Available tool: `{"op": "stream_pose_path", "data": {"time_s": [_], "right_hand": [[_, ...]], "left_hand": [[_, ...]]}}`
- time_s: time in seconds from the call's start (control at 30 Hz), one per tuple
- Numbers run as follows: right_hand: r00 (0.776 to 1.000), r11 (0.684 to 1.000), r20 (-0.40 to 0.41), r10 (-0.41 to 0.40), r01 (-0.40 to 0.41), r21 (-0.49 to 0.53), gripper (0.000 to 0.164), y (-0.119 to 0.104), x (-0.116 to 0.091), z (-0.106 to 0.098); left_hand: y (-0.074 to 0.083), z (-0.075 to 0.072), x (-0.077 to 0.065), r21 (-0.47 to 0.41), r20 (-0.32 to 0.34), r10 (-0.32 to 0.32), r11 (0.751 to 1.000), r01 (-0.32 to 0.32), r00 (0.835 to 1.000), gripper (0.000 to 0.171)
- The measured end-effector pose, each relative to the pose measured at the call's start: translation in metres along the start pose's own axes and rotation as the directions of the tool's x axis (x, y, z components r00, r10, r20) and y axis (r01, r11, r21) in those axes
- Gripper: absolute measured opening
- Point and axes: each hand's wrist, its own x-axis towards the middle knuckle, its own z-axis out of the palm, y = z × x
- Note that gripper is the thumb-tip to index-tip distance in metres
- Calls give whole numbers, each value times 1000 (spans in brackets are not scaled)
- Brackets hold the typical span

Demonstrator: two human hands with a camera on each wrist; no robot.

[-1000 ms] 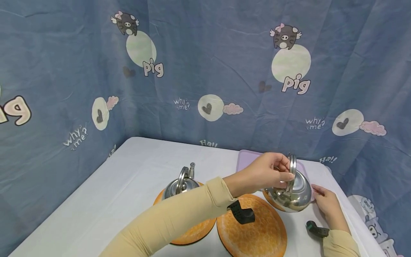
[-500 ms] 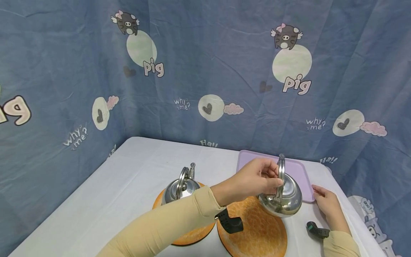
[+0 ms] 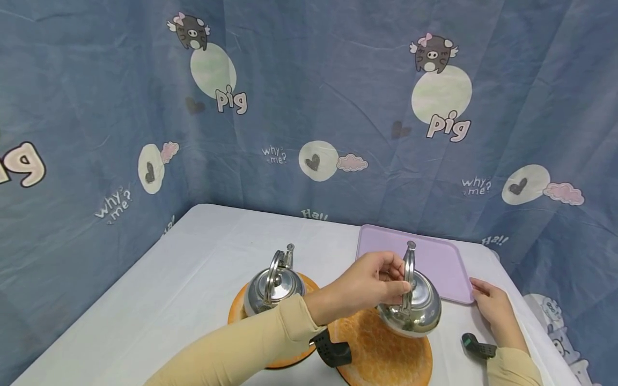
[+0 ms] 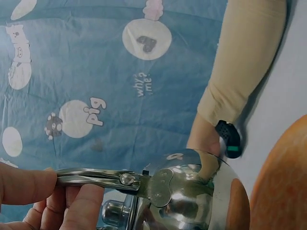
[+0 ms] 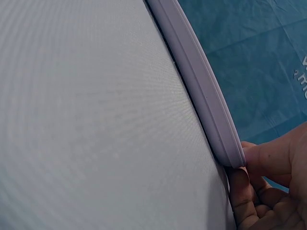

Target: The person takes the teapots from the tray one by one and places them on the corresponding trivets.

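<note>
In the head view my left hand [image 3: 374,281] grips the upright handle of a shiny steel kettle [image 3: 417,313], held over the far right part of a round orange-brown mat [image 3: 386,354]. The left wrist view shows thumb and fingers round the handle [image 4: 96,177]; the kettle body [image 4: 192,196] hangs beyond them. My right hand [image 3: 497,308] pinches the near right corner of a lilac tray [image 3: 441,268]. Its thumb lies against the rim [image 5: 206,91] with a finger under the edge in the right wrist view. A gap between kettle and mat is hard to judge.
A second steel kettle [image 3: 272,287] stands on another round mat [image 3: 236,308] to the left, partly behind my left forearm. White cloth [image 3: 193,268] covers the table. A blue printed curtain [image 3: 309,107] closes off the back and sides.
My left hand has carried the kettle left and toward me, away from the tray and over the right mat. The tray shows more fully. My right hand stays at the tray's corner.
</note>
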Motion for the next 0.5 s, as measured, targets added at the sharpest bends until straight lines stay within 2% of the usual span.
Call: {"op": "stream_pose_path", "data": {"time_s": [0.5], "right_hand": [[1000,1000,3,27,-27,-1,48,-1,-1,-1]], "left_hand": [[-21,-8,-13,-20,-53,-9,1000,8,999,10]]}}
